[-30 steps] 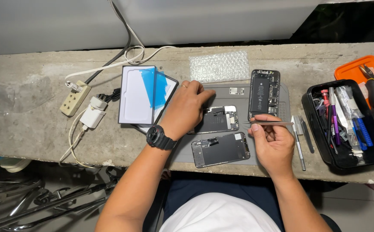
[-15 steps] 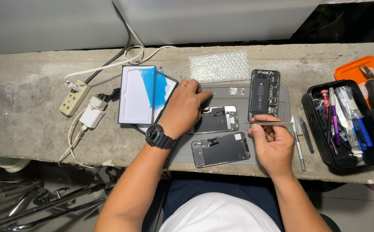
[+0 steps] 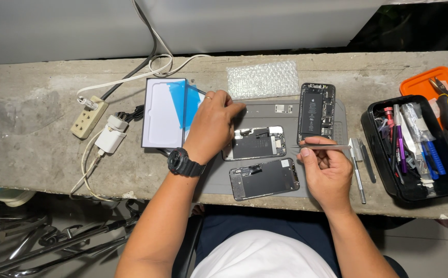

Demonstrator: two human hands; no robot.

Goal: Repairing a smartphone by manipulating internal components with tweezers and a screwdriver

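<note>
Tweezers (image 3: 322, 147) pinched in right hand (image 3: 327, 172), thumb and fingers closed on the rear end. Long axis runs left-right across the mat, tips pointing left toward the phone frame (image 3: 257, 142), not touching it. Left hand (image 3: 212, 126) rests flat on that frame's left end, fingers together and pressing down; whether it grips anything underneath, cannot tell.

Progress, judged from layout: phone already opened and split. Frame with bare metal inside lies on the grey mat (image 3: 291, 110), long axis left-right. Second phone part (image 3: 264, 178) just below it, same direction, slightly tilted. Phone back with battery (image 3: 316, 112) stands lengthwise away from the person, right of frame. Nothing reassembled yet; parts apart.

Outward: loose metal tools (image 3: 360, 167) right of the mat, black tool tray (image 3: 414, 146), orange tray (image 3: 442, 103), bubble wrap (image 3: 262, 79), white-and-blue adhesive sheet (image 3: 164, 112), charger (image 3: 110, 139), power strip (image 3: 89, 117), all on concrete tabletop (image 3: 28, 149).
</note>
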